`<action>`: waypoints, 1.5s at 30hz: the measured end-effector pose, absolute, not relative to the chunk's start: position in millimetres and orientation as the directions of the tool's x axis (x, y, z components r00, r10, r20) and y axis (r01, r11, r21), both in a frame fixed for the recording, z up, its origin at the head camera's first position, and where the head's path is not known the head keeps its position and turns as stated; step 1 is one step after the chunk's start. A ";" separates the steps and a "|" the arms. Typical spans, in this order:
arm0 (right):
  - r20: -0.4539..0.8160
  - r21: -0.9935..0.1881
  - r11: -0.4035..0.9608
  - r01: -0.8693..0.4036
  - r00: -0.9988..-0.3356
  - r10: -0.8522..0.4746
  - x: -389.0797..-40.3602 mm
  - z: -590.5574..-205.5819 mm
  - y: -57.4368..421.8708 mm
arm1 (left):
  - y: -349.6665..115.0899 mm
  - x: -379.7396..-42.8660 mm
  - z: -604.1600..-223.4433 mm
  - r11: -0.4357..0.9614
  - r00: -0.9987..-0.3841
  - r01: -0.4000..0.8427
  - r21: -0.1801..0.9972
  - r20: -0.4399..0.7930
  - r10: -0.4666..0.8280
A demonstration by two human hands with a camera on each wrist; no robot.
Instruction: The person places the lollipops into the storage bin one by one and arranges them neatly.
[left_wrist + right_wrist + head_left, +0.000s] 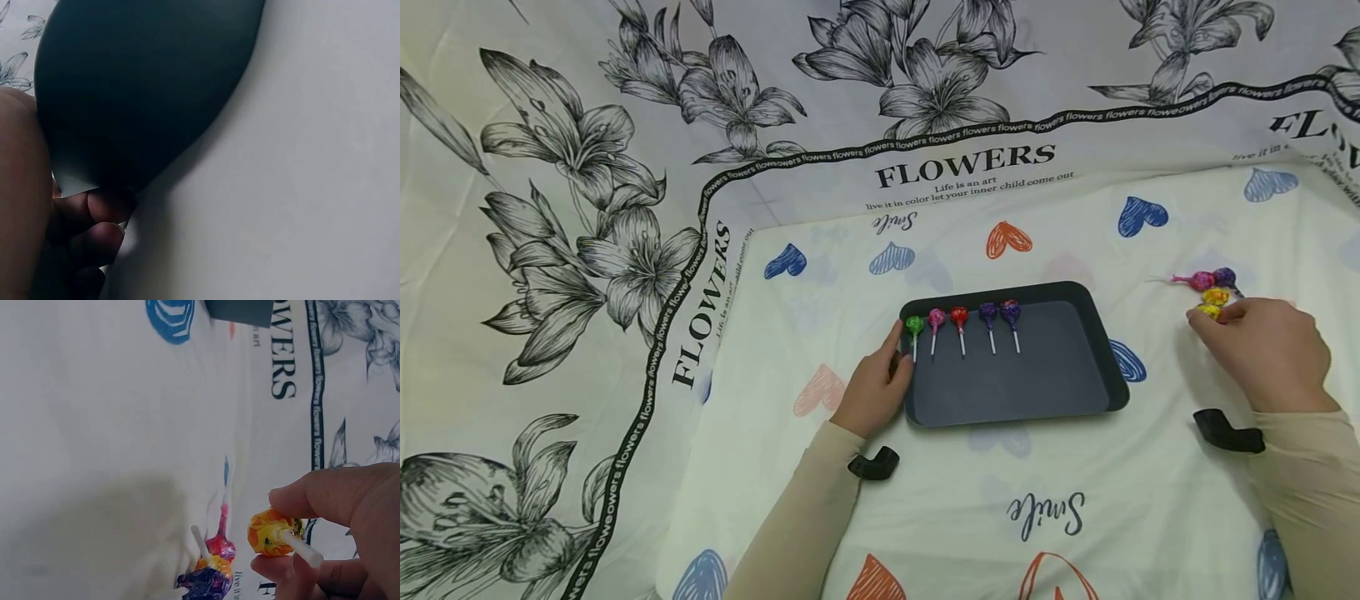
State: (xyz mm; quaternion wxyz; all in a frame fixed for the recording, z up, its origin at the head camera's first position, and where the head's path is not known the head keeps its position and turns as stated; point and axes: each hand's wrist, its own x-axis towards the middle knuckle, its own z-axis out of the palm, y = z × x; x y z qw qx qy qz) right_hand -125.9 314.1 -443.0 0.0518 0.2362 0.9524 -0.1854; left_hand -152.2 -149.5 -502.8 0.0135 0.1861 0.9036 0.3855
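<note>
My left hand [872,383] grips the left edge of a dark grey tray [1015,392]; in the left wrist view its fingers [105,240] curl at the tray's rim. Along the tray's left and middle lie several wrapped lollipops in a row, sticks toward me: green [913,325], pink [936,317], red [959,316] and purple ones [1011,312]. To the right of the tray, my right hand [1273,354] pinches a yellow lollipop [275,532] between thumb and fingers. Close by lie a pink lollipop [220,547], an orange-yellow one [215,564] and a purple one [205,584].
A white cloth [925,517] printed with hearts and lettering lies under everything. Its border carries black flower drawings [730,83]. Each wrist bears a black mount [874,463]. The tray's raised rim surrounds a bare right part.
</note>
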 end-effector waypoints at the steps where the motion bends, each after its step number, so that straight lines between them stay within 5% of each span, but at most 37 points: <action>1: -0.175 -0.332 0.826 0.456 -0.890 0.421 -126.8 -442.1 312.5 | -149.6 -152.4 -503.2 0.634 -0.930 0.327 0.701 0.120 0.347; 12: -0.013 -0.443 0.853 0.277 -0.953 0.303 -140.3 -428.6 287.7 | -151.3 -154.1 -501.9 0.629 -0.927 0.336 0.701 0.126 0.354; 45: 0.051 -0.560 0.828 -0.030 -0.999 -0.002 -175.3 -408.9 165.4 | -152.0 -151.6 -500.1 0.637 -0.928 0.325 0.699 0.107 0.356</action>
